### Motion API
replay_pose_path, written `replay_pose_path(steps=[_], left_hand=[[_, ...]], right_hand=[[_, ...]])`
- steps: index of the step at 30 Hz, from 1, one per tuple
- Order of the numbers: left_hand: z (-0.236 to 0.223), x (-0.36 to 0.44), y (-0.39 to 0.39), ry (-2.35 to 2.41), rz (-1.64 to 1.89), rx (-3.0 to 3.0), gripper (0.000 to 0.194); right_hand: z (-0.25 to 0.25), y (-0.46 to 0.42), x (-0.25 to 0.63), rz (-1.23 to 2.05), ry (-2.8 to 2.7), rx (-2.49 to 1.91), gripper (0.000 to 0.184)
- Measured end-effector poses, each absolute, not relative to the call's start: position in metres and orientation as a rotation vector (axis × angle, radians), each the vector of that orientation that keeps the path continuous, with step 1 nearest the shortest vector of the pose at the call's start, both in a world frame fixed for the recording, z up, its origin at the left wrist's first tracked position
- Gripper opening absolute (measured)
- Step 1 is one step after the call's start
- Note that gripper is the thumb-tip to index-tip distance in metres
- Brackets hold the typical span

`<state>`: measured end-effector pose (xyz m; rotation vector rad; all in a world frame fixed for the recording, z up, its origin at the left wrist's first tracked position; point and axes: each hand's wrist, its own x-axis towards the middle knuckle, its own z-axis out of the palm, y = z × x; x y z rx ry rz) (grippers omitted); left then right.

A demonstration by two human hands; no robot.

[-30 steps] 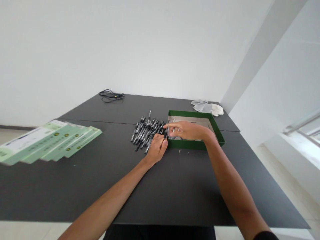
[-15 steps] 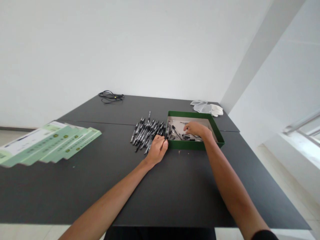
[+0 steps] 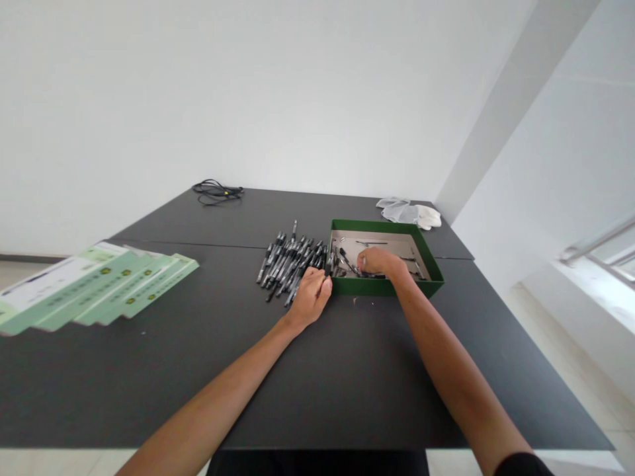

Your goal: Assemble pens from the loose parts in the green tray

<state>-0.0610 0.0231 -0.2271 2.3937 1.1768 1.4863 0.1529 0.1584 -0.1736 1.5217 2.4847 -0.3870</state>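
Observation:
My left hand (image 3: 310, 295) is closed around a pen (image 3: 329, 263), which stands up out of the fist beside the left wall of a green box (image 3: 387, 287). Just behind that hand lies a pile of black and clear pens (image 3: 285, 261) on the dark table. My right hand (image 3: 376, 261) reaches inside the box with its fingers curled together; what they hold, if anything, is hidden. Around it on the box's pale floor are loose pen parts (image 3: 347, 259), several of them thin and dark.
Green-and-white printed boxes or booklets (image 3: 114, 284) lie fanned out at the left on the dark table (image 3: 208, 370). A coiled black cable (image 3: 218, 192) rests at the back left. White gloves (image 3: 411, 213) lie behind the green box, near the wall.
My right hand has shifted a little to the left inside the box, and its fingers are more curled. My left hand keeps its grip on the pen in the same place.

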Motion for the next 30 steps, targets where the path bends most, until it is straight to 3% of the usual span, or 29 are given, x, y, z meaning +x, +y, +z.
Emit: replay_pose_path(steps=[11,19,24,30], left_hand=[[-0.226,-0.061,0.022,1.178,1.496,2.386,0.046],[-0.228,-0.061,0.023,1.177,1.482,2.386,0.047],[-0.229,-0.062,0.024,1.161,1.483,2.394,0.048],[-0.228,-0.062,0.024,1.157,1.495,2.397,0.047]], right_hand=[[-0.167,0.156,0.152,-0.362,2.613,1.47,0.022],[-0.135,0.161,0.189,-0.325,2.76,1.575,0.04],[-0.142,0.165,0.192,-0.42,2.707,1.531,0.027],[-0.155,0.179,0.207,-0.339,2.544,1.717,0.034]])
